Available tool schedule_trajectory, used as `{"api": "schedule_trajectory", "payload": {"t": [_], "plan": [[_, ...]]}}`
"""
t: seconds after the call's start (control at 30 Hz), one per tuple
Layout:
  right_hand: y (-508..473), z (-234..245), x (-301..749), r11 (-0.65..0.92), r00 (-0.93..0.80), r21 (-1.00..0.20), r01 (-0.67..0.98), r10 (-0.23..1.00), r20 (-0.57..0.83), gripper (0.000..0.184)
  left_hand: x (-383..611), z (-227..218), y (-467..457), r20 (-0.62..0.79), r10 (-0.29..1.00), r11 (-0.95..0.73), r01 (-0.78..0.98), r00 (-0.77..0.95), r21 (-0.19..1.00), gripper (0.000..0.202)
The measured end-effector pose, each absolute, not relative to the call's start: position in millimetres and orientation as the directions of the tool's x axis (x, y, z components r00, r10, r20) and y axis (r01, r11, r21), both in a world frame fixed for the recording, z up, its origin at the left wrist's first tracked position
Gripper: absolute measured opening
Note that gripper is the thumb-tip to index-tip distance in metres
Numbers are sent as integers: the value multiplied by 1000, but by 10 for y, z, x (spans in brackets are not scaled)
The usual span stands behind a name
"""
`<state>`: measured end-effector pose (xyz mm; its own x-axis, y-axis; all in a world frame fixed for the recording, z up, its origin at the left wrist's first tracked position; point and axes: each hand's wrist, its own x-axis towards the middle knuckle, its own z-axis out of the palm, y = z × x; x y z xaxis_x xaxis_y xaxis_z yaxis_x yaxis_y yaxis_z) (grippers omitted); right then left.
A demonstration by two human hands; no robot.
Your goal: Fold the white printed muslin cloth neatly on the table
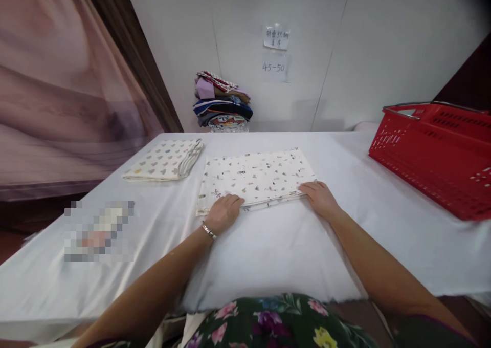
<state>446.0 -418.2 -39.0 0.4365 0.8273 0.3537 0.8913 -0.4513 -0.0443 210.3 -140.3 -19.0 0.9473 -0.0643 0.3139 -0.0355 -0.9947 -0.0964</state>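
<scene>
A white cloth with small scattered prints (261,176) lies folded into a layered rectangle on the white-covered table. My left hand (223,214), with a bracelet at its wrist, grips the near edge left of the middle. At the near right corner, my right hand (321,198) has its fingers over the layers. Both hands look closed on the cloth's edge, though the thumbs are mostly hidden. A second folded cloth (164,159), cream with grey and yellow motifs, rests to the far left, apart from my hands.
A red plastic basket (429,158) with a metal handle stands on the right. Behind the table's far edge is a stack of folded fabrics (222,105). A blurred-out item (102,230) lies at left. Paper notes (276,37) hang on the wall; a pink curtain (49,82) borders the left.
</scene>
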Motion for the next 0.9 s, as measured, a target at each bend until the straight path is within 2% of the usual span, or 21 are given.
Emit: {"api": "schedule_trajectory", "payload": {"t": [0.13, 0.23, 0.33, 0.43, 0.67, 0.9], "plan": [[-4249, -379, 4467, -517, 491, -40, 855, 783, 381, 46, 2075, -204, -1392, 354, -56, -998, -42, 934, -47, 33], [-4266, -349, 4461, -501, 470, -61, 863, 754, 459, 43, 2066, -201, -1397, 384, 10, -1000, 18, 923, -17, 40], [-4262, -329, 4465, -487, 460, -101, 868, 709, 535, 40, 2093, -170, -1427, 353, 59, -998, 67, 934, -10, 46], [-4242, -327, 4484, -502, 481, -123, 856, 685, 548, 35, 2149, -105, -1480, 284, 86, -995, 99, 955, -30, 50], [-4164, -301, 4487, -558, 551, -176, 811, 626, 552, 28, 2260, 8, -1590, 252, 53, -991, 82, 966, -106, 44], [-4161, -329, 4512, -568, 557, -188, 802, 596, 578, 28, 2413, -54, -1633, 239, -11, -979, 39, 971, -202, 24]]}}
